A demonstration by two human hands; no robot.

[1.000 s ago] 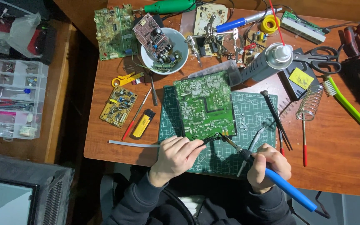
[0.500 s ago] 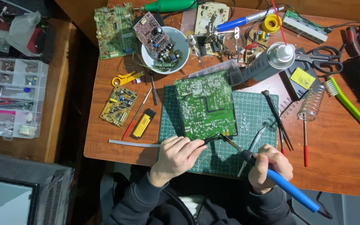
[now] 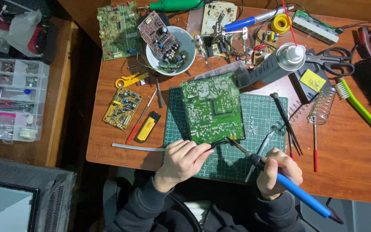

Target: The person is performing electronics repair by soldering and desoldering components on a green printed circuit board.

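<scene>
A green circuit board (image 3: 211,105) lies solder side up on a green cutting mat (image 3: 263,116). My left hand (image 3: 182,161) grips black tweezers (image 3: 218,142) whose tips reach the board's near edge. My right hand (image 3: 278,171) holds a blue-handled soldering iron (image 3: 297,194); its metal tip touches the board's near right corner, beside the tweezers. Silver tweezers (image 3: 260,150) lie on the mat just past my right hand.
A white bowl (image 3: 172,47) of board parts, a spray can (image 3: 278,62), scissors (image 3: 336,58), a coil iron stand (image 3: 320,107), a small yellow board (image 3: 122,108), a yellow lighter (image 3: 148,126) and a green toothbrush (image 3: 361,111) crowd the wooden table (image 3: 348,163). A clear parts box (image 3: 11,99) sits left.
Both hands hold nearly still at the board's near edge. The view has shifted slightly; nothing was picked up or let go.
</scene>
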